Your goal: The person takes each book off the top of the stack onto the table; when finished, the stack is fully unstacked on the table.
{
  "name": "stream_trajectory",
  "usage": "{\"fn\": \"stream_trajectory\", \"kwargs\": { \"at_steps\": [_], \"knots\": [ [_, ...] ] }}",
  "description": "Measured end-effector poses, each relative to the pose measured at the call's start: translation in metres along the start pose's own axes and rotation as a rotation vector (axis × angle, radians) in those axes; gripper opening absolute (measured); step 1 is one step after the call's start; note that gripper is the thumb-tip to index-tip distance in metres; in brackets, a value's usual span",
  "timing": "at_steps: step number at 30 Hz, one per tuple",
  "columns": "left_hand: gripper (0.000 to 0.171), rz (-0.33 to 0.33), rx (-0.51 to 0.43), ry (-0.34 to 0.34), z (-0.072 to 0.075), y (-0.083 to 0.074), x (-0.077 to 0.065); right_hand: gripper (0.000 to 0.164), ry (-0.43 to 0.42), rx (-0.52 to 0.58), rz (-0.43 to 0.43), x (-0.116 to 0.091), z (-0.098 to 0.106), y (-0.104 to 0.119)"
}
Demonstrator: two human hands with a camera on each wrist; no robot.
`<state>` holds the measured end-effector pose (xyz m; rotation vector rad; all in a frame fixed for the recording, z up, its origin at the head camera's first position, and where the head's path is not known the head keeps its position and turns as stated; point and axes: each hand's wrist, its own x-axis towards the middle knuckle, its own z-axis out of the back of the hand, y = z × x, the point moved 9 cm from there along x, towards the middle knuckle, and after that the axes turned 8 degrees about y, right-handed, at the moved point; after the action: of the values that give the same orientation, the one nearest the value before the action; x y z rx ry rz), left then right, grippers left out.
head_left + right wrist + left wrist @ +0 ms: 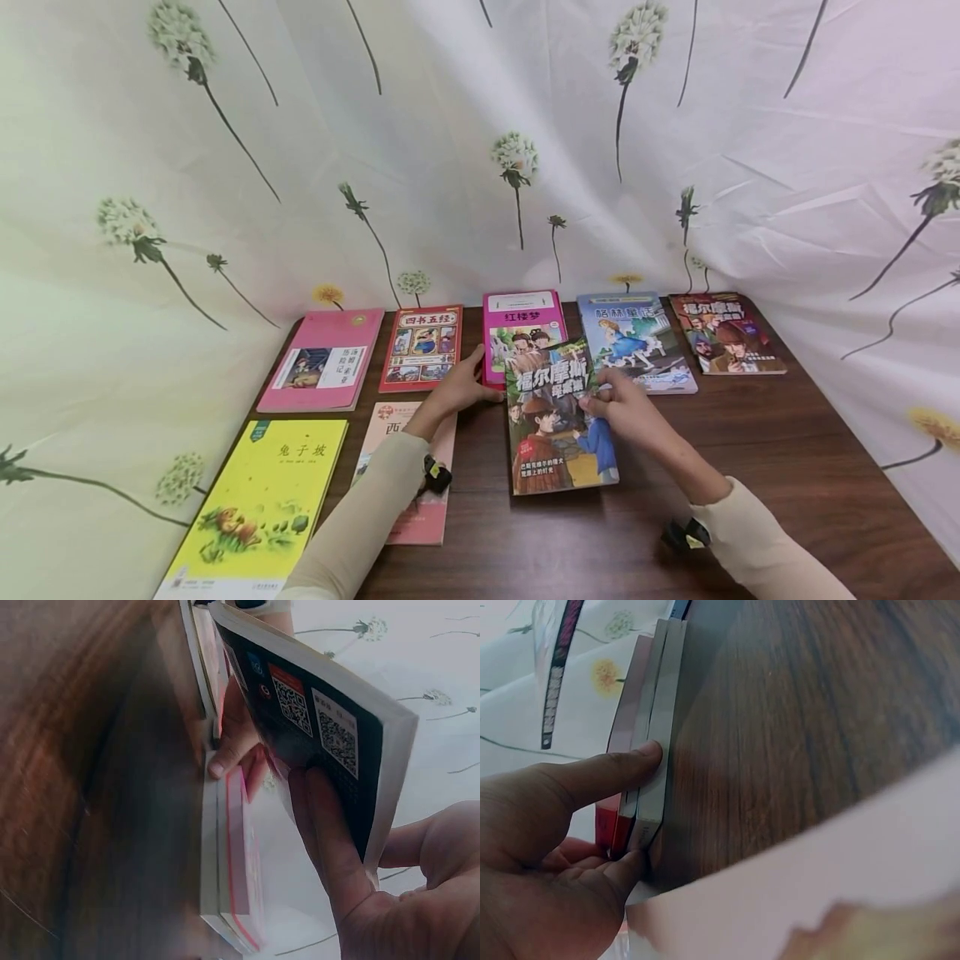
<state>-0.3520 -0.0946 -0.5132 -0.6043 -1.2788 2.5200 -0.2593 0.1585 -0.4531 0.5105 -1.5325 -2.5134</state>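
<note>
Detective book [558,425] is up off the table [787,454], tilted — right hand [633,410] pinching it, thumb on the cover, fingers behind. Toward its 11 o'clock, the left hand [467,385] grips a corner of the magenta-topped stack [523,321]. Looks mostly laid out to me: blue book [637,337] at 1, red book [727,337] at 2 — only the lifted one's not yet down.

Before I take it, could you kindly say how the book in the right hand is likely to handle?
The book is probably light, since the right hand alone holds it up. It looks barely bent, so seems fairly stiff, but may swivel, being held at one side.
</note>
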Motion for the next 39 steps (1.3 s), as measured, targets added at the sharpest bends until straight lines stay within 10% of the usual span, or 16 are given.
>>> {"fn": "stream_trajectory", "kwargs": {
  "at_steps": [32,39],
  "knots": [
    [0.110,-0.026,-0.087,0.066,0.002,0.000,-0.002,0.036,0.086,0.077,-0.092,-0.022,-0.054,-0.043],
    [0.109,-0.024,-0.105,0.082,0.001,0.001,-0.002,0.038,0.047,-0.223,-0.105,-0.022,-0.059,-0.041]
  ]
}}
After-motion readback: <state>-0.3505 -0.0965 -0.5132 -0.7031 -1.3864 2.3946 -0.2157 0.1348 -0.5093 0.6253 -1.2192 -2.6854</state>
